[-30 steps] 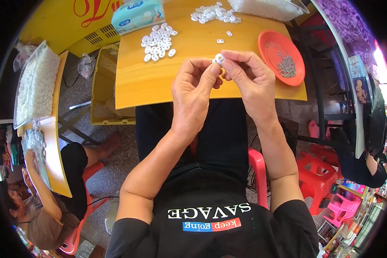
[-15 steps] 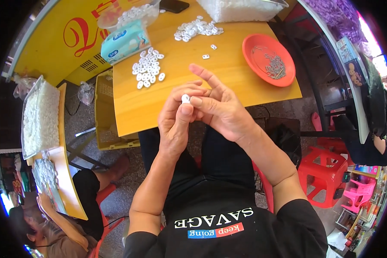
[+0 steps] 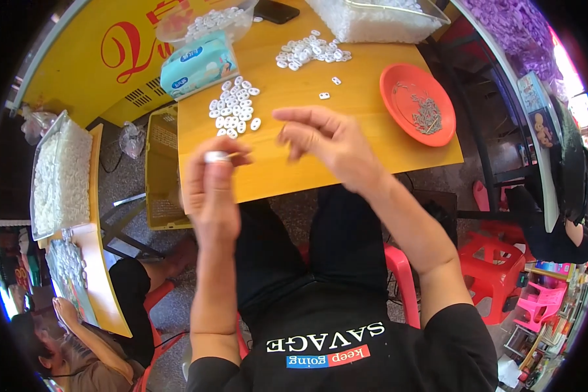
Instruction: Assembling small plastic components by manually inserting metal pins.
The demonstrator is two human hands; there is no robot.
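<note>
My left hand pinches a small white plastic piece between thumb and fingers, over the table's near left edge. Something thin and yellowish shows beside the piece, too blurred to name. Apart from it, my right hand hovers over the table's near side, fingers apart and nothing visible in them. Beyond my left hand lies a cluster of white oval two-hole pieces. Farther back is a second pile of them. Two single pieces lie between that pile and my right hand, one of them a white oval piece.
At the right sits a red dish of small metal pins. A tissue pack, a clear bowl, a black phone and a clear bin of white pieces stand along the back. Another person works at the left.
My hands have come apart. The left moved left with the white piece; the right let go of it and shifted slightly away. The view has shifted a little.
</note>
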